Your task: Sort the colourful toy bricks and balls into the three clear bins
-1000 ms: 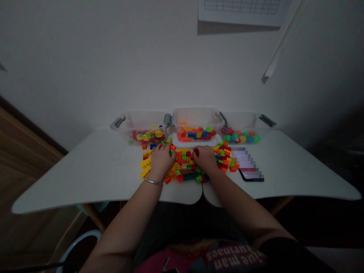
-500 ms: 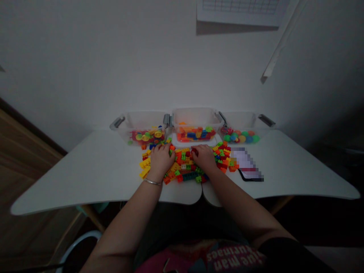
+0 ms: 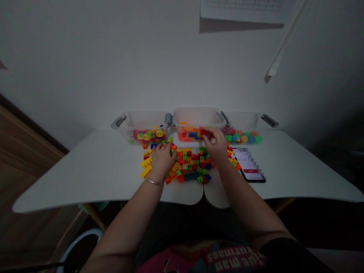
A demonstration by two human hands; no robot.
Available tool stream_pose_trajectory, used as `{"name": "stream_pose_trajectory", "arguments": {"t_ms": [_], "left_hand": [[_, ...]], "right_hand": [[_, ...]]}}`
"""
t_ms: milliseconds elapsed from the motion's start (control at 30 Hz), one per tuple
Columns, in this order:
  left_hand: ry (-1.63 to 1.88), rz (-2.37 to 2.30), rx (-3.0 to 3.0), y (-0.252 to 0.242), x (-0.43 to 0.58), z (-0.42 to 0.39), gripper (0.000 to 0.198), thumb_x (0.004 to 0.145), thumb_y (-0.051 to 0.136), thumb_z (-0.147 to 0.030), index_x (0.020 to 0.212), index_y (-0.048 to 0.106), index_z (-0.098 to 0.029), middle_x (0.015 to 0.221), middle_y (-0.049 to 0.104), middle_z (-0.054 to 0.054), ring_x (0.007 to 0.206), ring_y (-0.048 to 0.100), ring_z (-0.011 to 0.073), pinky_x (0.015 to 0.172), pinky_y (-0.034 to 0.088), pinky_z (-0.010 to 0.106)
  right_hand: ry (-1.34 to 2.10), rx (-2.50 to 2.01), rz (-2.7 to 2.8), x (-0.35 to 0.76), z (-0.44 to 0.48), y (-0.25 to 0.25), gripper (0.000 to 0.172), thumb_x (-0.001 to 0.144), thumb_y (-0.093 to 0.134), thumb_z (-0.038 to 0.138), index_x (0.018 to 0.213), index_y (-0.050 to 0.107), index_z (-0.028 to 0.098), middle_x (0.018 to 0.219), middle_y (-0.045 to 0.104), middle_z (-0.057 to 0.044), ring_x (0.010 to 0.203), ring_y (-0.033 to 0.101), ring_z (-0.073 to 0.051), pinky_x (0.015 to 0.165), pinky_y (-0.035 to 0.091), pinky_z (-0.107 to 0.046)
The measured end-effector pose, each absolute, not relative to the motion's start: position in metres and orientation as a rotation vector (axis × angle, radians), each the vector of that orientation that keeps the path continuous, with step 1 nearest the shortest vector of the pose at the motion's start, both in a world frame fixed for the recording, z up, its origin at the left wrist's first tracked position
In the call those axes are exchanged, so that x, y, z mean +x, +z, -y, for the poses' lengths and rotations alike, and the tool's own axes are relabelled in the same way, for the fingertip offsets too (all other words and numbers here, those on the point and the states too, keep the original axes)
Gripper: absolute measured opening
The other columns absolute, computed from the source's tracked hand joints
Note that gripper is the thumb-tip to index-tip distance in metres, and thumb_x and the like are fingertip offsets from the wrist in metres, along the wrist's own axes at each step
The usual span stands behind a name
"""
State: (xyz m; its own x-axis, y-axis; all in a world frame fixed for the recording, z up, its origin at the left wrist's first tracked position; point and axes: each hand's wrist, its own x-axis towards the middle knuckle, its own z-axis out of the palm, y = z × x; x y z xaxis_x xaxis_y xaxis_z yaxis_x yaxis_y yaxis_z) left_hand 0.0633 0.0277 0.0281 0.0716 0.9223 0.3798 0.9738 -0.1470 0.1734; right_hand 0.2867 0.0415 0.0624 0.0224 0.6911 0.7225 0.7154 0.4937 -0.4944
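A loose pile of colourful toy building bricks (image 3: 189,167) covers the middle of the white table (image 3: 99,170). My left hand (image 3: 163,159) rests on the pile's left side, thumb apart from the fingers, beside a small green piece. A red building brick (image 3: 203,132) is pinched between the thumb and fingers of my right hand (image 3: 216,146). That hand is raised over the far part of the pile, at the front of the middle clear box (image 3: 199,117), which has orange, blue and yellow bricks inside.
A clear bin (image 3: 145,117) with red, yellow and green pieces stands at left. Another clear bin (image 3: 244,119) at right holds coloured balls. Both have grey latches. A phone (image 3: 250,167) lies right of the pile. The wall (image 3: 113,68) rises behind.
My right hand has lifted from the pile and moved forward and slightly right, carrying the red building brick to the middle box. My left hand has stayed almost where it was.
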Motion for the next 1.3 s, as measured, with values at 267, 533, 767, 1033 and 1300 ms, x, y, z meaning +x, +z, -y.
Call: {"name": "stream_pose_trajectory", "arguments": {"t_ms": [267, 533, 767, 1033, 1300], "left_hand": [[-0.626, 1.96, -2.197, 0.027, 0.06, -0.027, 0.05, 0.093, 0.044, -0.037, 0.137, 0.06, -0.016, 0.128, 0.069, 0.014, 0.126, 0.055, 0.033, 0.112, 0.038, 0.052], [-0.651, 1.968, -2.193, 0.026, 0.061, -0.027, 0.05, 0.093, 0.046, -0.037, 0.136, 0.061, -0.017, 0.129, 0.069, 0.014, 0.127, 0.054, 0.0333, 0.114, 0.035, 0.054], [-0.652, 1.97, -2.2, 0.028, 0.061, -0.026, 0.051, 0.093, 0.046, -0.037, 0.137, 0.061, -0.017, 0.129, 0.069, 0.014, 0.126, 0.054, 0.0336, 0.114, 0.035, 0.054], [-0.634, 1.965, -2.194, 0.026, 0.06, -0.026, 0.05, 0.093, 0.046, -0.037, 0.136, 0.061, -0.017, 0.128, 0.069, 0.013, 0.126, 0.054, 0.0329, 0.113, 0.037, 0.052], [-0.595, 2.004, -2.198, 0.032, 0.06, -0.025, 0.05, 0.093, 0.046, -0.038, 0.137, 0.06, -0.018, 0.13, 0.068, 0.013, 0.127, 0.054, 0.0326, 0.115, 0.034, 0.053]], "right_hand": [[-0.126, -1.235, 1.624, 0.311, -0.086, 0.09, 0.037, 0.088, 0.045, 0.016, 0.113, 0.072, 0.018, 0.12, 0.071, -0.011, 0.117, 0.061, -0.025, 0.109, 0.045, -0.046], [-0.136, -1.402, 1.728, 0.303, -0.094, 0.082, 0.036, 0.092, 0.042, 0.017, 0.103, 0.076, 0.016, 0.111, 0.075, -0.012, 0.109, 0.064, -0.027, 0.104, 0.042, -0.046], [-0.21, -1.489, 1.829, 0.302, -0.085, 0.084, 0.033, 0.097, 0.044, 0.026, 0.102, 0.075, 0.018, 0.108, 0.076, -0.012, 0.107, 0.063, -0.029, 0.105, 0.037, -0.046], [-0.297, -1.475, 1.937, 0.302, -0.084, 0.076, 0.038, 0.099, 0.044, 0.031, 0.125, 0.066, 0.014, 0.125, 0.07, -0.016, 0.121, 0.057, -0.03, 0.117, 0.025, -0.049], [-0.211, -1.177, 1.934, 0.306, -0.078, 0.077, 0.032, 0.098, 0.045, 0.035, 0.117, 0.067, 0.021, 0.121, 0.072, -0.011, 0.118, 0.061, -0.028, 0.115, 0.033, -0.051]]}}
